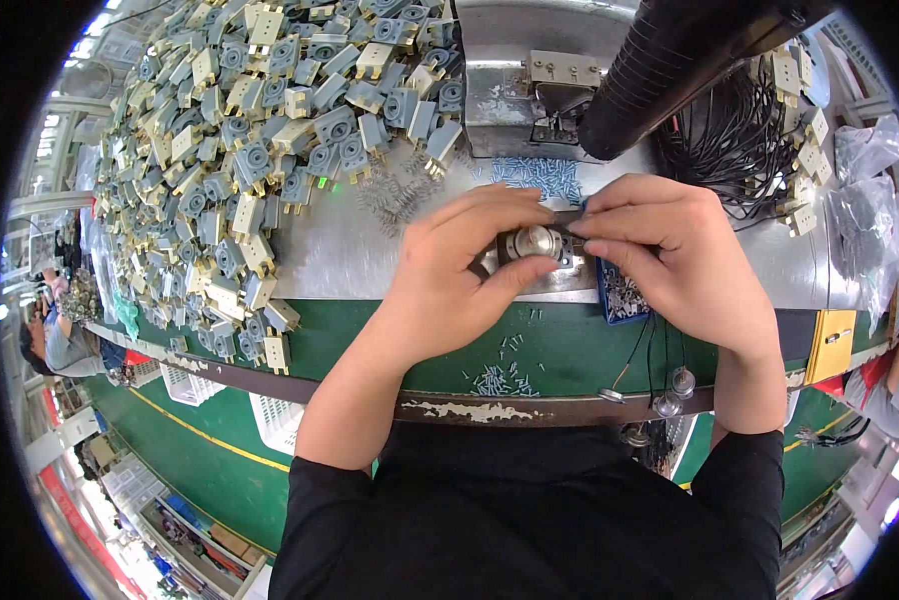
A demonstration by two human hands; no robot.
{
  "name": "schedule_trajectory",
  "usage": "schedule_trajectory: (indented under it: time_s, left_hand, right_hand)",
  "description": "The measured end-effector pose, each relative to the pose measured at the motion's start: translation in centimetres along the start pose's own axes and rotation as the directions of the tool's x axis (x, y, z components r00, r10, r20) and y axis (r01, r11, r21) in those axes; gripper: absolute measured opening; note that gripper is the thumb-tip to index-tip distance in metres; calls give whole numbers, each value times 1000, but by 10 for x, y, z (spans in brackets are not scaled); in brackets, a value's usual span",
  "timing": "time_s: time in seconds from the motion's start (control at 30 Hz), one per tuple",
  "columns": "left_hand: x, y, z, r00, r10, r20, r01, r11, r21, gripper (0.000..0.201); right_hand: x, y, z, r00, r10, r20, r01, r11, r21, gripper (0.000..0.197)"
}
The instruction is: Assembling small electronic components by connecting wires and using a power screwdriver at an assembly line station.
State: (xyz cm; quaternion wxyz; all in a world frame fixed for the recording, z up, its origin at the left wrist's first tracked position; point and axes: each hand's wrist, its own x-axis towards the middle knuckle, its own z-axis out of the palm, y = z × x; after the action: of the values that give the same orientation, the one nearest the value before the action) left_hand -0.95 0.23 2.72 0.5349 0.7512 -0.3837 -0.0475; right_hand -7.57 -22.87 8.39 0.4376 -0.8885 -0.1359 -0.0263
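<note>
Well to the left of the blue tray [604, 300], a heap of grey-and-cream parts [240, 165] with brass prongs covers the counter [320, 255]; they look light and stiff, best lifted by the block-like bodies, as the prongs could bend. Nearer the tray, still on its left, lies a cluster of springs [398, 190], probably light, springy and prone to tangle.

Next comes the left hand [470, 262], thumb and fingers curved around a round metal piece [534, 242], the thumb along its near side. This piece sits just left of the tray and slightly beyond it. Its shiny dome looks hard and smooth, so fingertips may slide there; the lower rim seems the surer hold. It is likely stiff, dense for its size and not fragile. Beyond the tray, to its left, small blue screws [538, 178] lie piled, light and apt to roll.

The right hand [660, 235] arches above and beyond the tray, thumb and fingertips drawn close together beside the piece's right edge; whether they pinch anything cannot be told.
</note>
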Motion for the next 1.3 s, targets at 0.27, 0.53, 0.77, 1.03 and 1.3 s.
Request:
schedule_trajectory:
  time_s: [0.27, 0.53, 0.77, 1.03, 1.3]
  left_hand:
    - [-7, -10, 17, 1000, 13, 27, -11, 997, -80, 35]
    - [1, -11, 13, 994, -47, 97, 54, 996, -71, 34]
    - [4, -22, 9, 986, 4, 168, 21, 989, -144, 35]
    - [4, -26, 9, 983, 44, 179, -9, 982, -189, 36]
    - [2, -25, 12, 988, 33, 148, -11, 988, -152, 35]
  right_hand:
    - [-4, -1, -4, 995, 23, 96, -12, 994, -112, 20]
    - [-6, 3, -1, 976, 72, 207, -10, 959, -284, 23]
    - [-2, 3, 0, 969, 71, 239, -9, 968, -252, 21]
    - [8, 32, -1, 981, -86, 174, 124, 968, -220, 24]
    - [8, 24, 0, 968, -104, 229, 171, 941, -293, 26]
